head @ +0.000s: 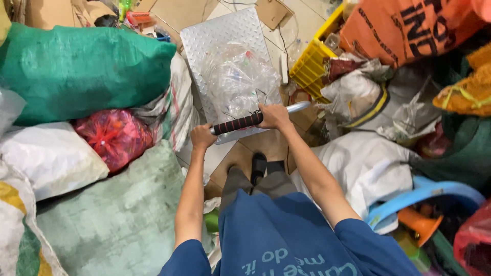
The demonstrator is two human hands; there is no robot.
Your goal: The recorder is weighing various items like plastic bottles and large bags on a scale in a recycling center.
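Both my hands grip the handlebar [238, 122] of a platform trolley, a metal tube with a black ribbed foam sleeve. My left hand [202, 137] closes around its left end and my right hand [273, 116] around the right part, where bare silver tube sticks out. Ahead lies the trolley's grey studded metal deck [204, 43]. A clear plastic bag [238, 79] stuffed with empty plastic bottles rests on that deck, just beyond the handle. My foot in a black shoe [259, 166] stands on cardboard below the handle.
Stuffed sacks crowd the left: a green one [82, 69], a red mesh bag [115, 135], white and pale green ones [123, 209]. On the right stand a yellow crate [312, 64], an orange sack [409, 28], white bags [365, 163] and a blue plastic chair [424, 197]. Flattened cardboard covers the floor.
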